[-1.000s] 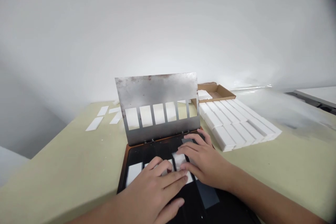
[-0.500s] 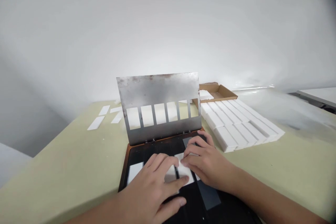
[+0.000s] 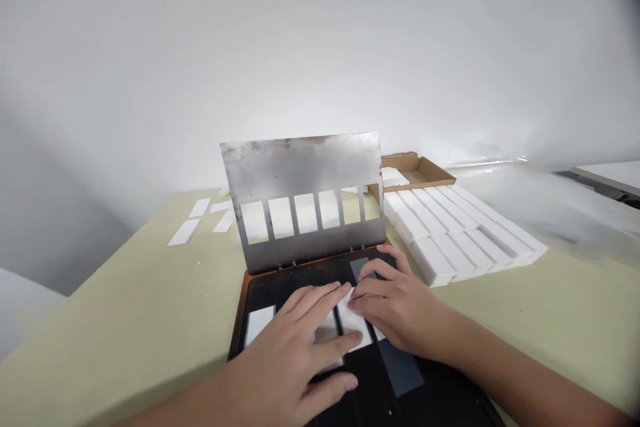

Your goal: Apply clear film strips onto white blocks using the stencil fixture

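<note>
A black jig tray (image 3: 280, 283) with a brown rim lies in front of me, its hinged metal lid (image 3: 300, 173) with several slots standing upright behind it. White rectangular pieces (image 3: 259, 321) lie in the tray's slots. My left hand (image 3: 300, 353) rests flat on the white pieces in the middle, fingers stretched out. My right hand (image 3: 395, 303) presses its fingertips on a white piece (image 3: 354, 327) beside the left hand's fingers, fingers slightly curled.
Rows of white blocks (image 3: 457, 230) lie on the yellow-green table (image 3: 125, 320) to the right. An open cardboard box (image 3: 417, 170) stands behind them. A few loose white strips (image 3: 187, 230) lie at the far left. A white wall rises behind.
My left hand's fingers have stretched forward over the white pieces. My right hand has shifted slightly up the tray. The view has moved a little.
</note>
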`<state>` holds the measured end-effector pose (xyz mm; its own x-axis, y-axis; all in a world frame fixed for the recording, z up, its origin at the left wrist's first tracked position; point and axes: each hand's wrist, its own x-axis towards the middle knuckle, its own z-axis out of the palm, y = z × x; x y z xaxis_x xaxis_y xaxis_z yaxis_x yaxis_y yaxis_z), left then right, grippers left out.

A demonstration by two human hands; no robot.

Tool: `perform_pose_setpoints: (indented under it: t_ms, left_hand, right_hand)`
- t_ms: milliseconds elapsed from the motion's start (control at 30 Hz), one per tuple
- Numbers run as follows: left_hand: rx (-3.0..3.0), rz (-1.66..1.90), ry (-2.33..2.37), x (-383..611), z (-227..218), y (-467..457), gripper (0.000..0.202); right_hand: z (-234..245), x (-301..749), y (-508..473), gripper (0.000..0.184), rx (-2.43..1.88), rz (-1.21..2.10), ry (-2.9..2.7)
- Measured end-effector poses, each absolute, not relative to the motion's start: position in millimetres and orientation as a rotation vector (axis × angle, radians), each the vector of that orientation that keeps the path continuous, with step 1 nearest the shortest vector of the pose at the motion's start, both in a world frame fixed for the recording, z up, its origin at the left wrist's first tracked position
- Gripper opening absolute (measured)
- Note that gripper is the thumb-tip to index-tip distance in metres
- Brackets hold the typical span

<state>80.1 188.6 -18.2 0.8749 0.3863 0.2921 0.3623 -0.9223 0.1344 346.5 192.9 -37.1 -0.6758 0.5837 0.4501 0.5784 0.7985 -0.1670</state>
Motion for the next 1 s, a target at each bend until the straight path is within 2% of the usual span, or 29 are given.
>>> perform_pose_setpoints:
  t_ms: [700, 833, 1000]
  left_hand:
    - [2.898, 0.57, 0.622, 83.0, -12.7, 186.1, 0.035]
    - [2.888, 0.552, 0.616, 82.9, -11.9, 186.2, 0.036]
    - [2.896, 0.545, 0.623, 81.1, -14.2, 187.0, 0.041]
  right_hand:
    - [-29.6, 343.5, 188.9, 0.013, -0.901, 0.029, -2.48]
    - [-27.9, 341.9, 187.7, 0.015, -0.955, 0.016, -2.466]
    - [-28.1, 342.8, 187.9, 0.021, -1.009, 0.185, -2.475]
